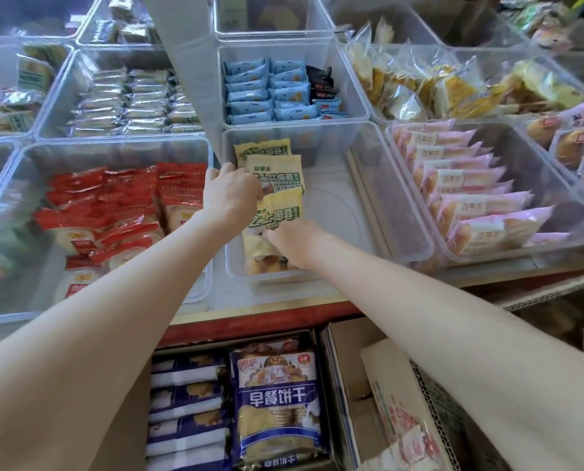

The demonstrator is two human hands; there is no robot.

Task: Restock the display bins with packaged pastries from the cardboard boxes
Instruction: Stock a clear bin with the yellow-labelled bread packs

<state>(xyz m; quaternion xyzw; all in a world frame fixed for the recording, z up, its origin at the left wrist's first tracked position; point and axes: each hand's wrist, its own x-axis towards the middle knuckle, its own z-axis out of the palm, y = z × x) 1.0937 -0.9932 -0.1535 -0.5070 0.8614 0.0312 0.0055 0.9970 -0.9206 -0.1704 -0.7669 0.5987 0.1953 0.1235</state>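
Observation:
A clear plastic bin stands at the counter's front middle, with several yellow pastry packets in a row along its left side. My left hand holds the left edge of those packets, fingers curled round them. Just below, my right hand pinches the lower edge of the nearest yellow packet. The bin's right half is bare. Below the counter, an open cardboard box stands beside several blue biscuit packs.
Around the middle bin stand other clear bins: red packets at the left, pink-wrapped buns at the right, light blue packets behind. A red counter edge runs across the front. A printed carton lies at the lower right.

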